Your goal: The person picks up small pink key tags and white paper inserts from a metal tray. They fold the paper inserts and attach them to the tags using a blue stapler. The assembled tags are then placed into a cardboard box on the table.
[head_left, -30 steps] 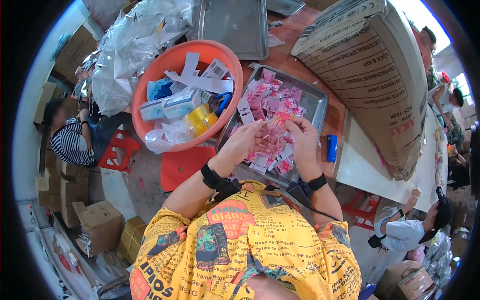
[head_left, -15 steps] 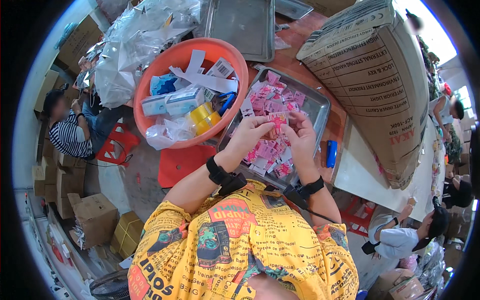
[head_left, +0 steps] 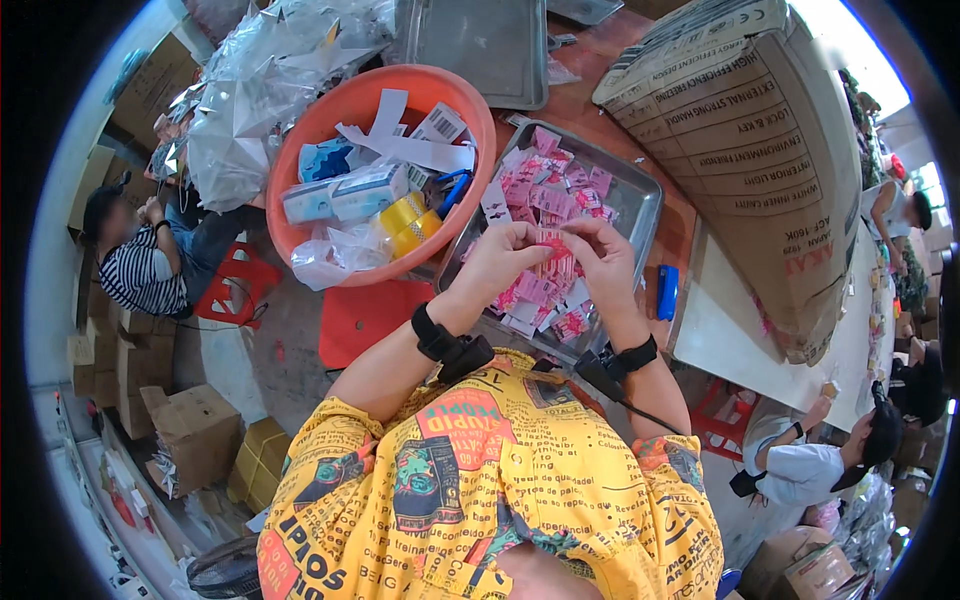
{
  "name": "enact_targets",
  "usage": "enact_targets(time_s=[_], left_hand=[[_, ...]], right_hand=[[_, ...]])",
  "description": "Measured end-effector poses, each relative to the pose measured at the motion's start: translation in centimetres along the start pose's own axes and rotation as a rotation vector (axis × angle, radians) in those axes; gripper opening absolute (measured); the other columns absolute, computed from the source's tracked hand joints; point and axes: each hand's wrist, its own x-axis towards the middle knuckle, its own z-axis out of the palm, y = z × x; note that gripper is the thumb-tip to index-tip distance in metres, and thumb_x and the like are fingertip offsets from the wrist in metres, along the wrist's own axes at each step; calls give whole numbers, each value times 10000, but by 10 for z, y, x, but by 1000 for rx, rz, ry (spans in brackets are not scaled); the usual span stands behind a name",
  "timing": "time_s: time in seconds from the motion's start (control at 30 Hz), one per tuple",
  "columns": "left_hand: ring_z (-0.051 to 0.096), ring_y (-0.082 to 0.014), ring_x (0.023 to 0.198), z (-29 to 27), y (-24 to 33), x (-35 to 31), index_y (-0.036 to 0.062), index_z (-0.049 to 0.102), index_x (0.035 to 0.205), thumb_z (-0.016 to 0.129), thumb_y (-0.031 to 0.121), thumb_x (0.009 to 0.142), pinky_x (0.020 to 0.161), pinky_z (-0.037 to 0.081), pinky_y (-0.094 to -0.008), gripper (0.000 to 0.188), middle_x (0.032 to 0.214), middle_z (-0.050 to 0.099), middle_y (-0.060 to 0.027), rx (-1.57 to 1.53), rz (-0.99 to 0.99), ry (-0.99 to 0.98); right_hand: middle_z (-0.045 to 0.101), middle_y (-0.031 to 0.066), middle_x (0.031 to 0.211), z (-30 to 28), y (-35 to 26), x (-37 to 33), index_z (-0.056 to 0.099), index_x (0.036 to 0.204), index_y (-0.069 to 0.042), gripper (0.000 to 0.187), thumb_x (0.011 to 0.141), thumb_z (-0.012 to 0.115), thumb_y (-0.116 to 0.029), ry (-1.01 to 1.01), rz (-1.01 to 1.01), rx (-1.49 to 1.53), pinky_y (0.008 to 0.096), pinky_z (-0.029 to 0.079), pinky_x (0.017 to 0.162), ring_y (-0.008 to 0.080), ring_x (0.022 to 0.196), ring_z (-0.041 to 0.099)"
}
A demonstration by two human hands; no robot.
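Note:
Over a metal tray (head_left: 655, 195) heaped with small pink printed cards (head_left: 535, 290), my two hands are close together. Thumb and fingers of my left hand (head_left: 503, 262) pinch the left side of a small pink card (head_left: 556, 246). My right hand (head_left: 606, 262) grips the same card from the right, its thumb and fingertips bent together. Part of the card is hidden behind my fingertips. Black bands sit on both wrists.
Left of the tray stands an orange basin (head_left: 285, 165) with yellow tape rolls (head_left: 408, 222), boxes and paper. A blue stapler (head_left: 667, 292) lies to the right. Beyond it leans a large carton (head_left: 740, 170). An empty metal tray (head_left: 475, 50) is at the back. Other people sit at both sides.
My fingertips have drawn closer together around the pink card, which now shows less of its face. The view has shifted slightly.

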Motion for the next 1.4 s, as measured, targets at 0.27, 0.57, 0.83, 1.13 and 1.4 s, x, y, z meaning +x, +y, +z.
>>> enact_targets(time_s=[0.27,0.57,0.83,1.13,1.4], left_hand=[[595,-124,687,6,15,-7,-27,599,952,546,179,882,641,493,-251,224,805,616,-59,-269,-262,15],[607,-141,712,1,-9,-6,-38,589,1002,579,73,838,657,515,-266,198,815,613,-66,-261,-163,-9],[601,-121,667,9,-12,-9,-30,601,992,580,63,831,662,517,-247,187,784,610,-48,-366,-162,-6],[607,-141,688,4,-13,-6,-4,599,888,573,60,839,677,512,-255,85,760,606,-51,-415,-213,12],[604,-148,720,1,-21,-9,-10,595,901,574,56,838,693,508,-276,94,802,611,-62,-399,-247,-35]], right_hand=[[570,7,657,-11,-11,-3,619,876,7,86,792,605,-6,165,153,99,198,401,496,54,555,509],[534,2,585,-12,-3,-6,603,847,-9,56,810,613,-50,272,173,238,192,336,407,50,452,456],[540,24,604,-16,2,-5,563,912,-1,110,819,600,-46,425,226,446,201,371,410,77,456,487],[539,32,611,-20,3,-6,558,906,4,105,819,596,-39,457,234,441,212,392,418,91,473,496],[542,32,614,-19,2,-8,562,890,2,89,821,595,-42,440,242,417,211,391,417,94,474,500]])
